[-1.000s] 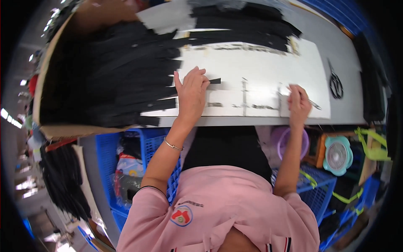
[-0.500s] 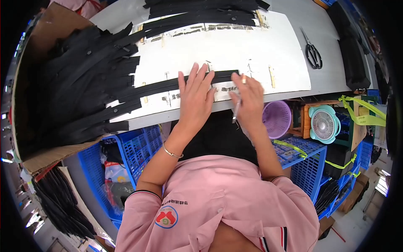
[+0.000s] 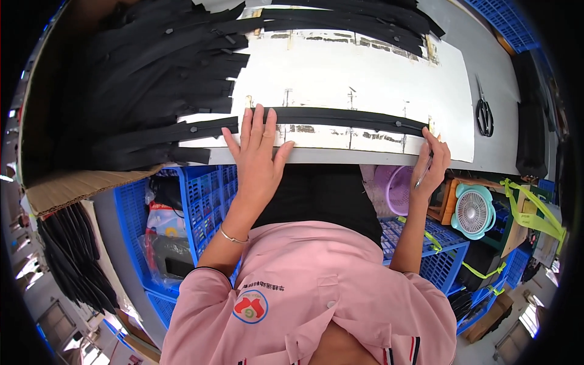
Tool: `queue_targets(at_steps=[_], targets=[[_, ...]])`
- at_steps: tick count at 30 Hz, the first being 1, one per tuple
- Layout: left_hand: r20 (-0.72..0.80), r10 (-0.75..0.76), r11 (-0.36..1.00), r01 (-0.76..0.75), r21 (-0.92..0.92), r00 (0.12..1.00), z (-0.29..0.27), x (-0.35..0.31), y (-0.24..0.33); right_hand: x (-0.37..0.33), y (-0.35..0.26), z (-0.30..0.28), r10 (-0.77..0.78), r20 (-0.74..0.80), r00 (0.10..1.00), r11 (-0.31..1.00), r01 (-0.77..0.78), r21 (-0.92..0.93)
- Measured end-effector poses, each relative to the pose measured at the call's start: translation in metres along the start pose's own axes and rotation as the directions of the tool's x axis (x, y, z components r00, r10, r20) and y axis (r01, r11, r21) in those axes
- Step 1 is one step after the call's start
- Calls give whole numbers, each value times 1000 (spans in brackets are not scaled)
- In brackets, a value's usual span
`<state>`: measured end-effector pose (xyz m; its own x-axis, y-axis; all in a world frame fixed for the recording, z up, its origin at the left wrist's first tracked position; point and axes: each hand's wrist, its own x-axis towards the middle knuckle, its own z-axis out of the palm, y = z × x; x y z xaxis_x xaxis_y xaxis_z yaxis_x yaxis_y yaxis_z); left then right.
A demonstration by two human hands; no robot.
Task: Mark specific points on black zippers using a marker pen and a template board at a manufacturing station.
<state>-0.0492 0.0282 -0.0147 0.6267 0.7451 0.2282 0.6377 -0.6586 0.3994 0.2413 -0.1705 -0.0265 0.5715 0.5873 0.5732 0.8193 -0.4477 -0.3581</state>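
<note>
A black zipper (image 3: 340, 117) with a small slider near its right end lies stretched along the near side of a white marked board (image 3: 316, 73). My left hand (image 3: 258, 161) is flat on the zipper's left end, fingers spread. At the other end, my right hand (image 3: 433, 163) touches the zipper with its fingertips. A slim silver pen (image 3: 423, 176) is tucked in the right hand, pointing down toward me; part of it is hidden by the fingers. To the left lies a big heap of black zippers (image 3: 146, 79), some reaching onto the board.
More zippers (image 3: 353, 21) lie along the board's far side. Black-handled scissors (image 3: 484, 115) rest on the grey table (image 3: 496, 79) to the right. Below the table edge are blue crates (image 3: 207, 194), a purple basket (image 3: 395, 188) and a turquoise fan (image 3: 473, 210). Cardboard (image 3: 91, 188) borders the heap.
My hands have moved apart, the left to the left and the right to the right. The zipper now extends farther right along the board, apart from the heap. The view has shifted slightly.
</note>
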Motion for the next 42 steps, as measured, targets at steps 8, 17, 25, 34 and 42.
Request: queue_targets(at_steps=[8, 17, 25, 34, 42], targets=[[26, 12, 1000, -12, -18, 1000, -3, 0, -4, 30, -75, 0, 201, 60, 978, 957, -209, 201], [-15, 36, 999, -36, -5, 999, -3, 2, -5, 45, -181, 85, 2, 507, 862, 485, -444, 753], [-51, 32, 999, -33, -22, 998, -1, 1, -4, 38, -189, 98, -67, 403, 913, 685, -252, 683], [-51, 37, 999, -37, -16, 998, 0, 1, -5, 37, -188, 102, -125, 286, 950, 764, -92, 639], [-39, 35, 999, -35, 2, 999, -1, 2, -3, 39, -182, 94, -178, 420, 890, 681, -197, 706]])
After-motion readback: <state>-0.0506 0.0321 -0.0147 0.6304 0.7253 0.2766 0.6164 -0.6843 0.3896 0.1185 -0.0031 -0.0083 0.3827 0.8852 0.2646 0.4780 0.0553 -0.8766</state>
